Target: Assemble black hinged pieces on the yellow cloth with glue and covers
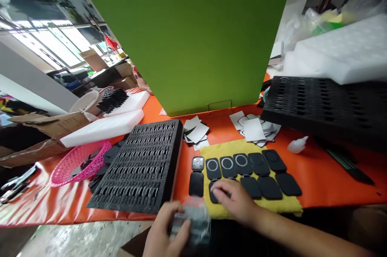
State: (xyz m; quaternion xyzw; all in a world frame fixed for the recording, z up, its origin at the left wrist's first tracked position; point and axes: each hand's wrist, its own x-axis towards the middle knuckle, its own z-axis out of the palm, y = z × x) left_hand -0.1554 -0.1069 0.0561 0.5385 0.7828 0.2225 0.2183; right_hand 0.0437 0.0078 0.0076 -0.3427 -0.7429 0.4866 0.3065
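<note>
My left hand [167, 231], low in the view, grips a clear plastic bag [198, 220] with something greyish inside; motion blurs it. My right hand [234, 200] is over the yellow cloth [242, 146], its fingers loosely curved and thumb apart, with nothing visible held. Its fingertips are at the lower panel of a black folding charger pad [213, 192] and hide part of it. Several like pads lie unfolded in a row, some with a pale ring, such as this charger pad [242, 164]. Left of the cloth lies another unfolded pad [196, 184] with a square, dotted upper part.
A black foam tray [142, 160] of slotted pieces stands left, beside a pink basket [81, 168]. White and dark square sheets [196, 130] lie behind. A green board [205, 39] rises at the back. Right are another foam tray [317, 104] and a small white bottle [298, 145].
</note>
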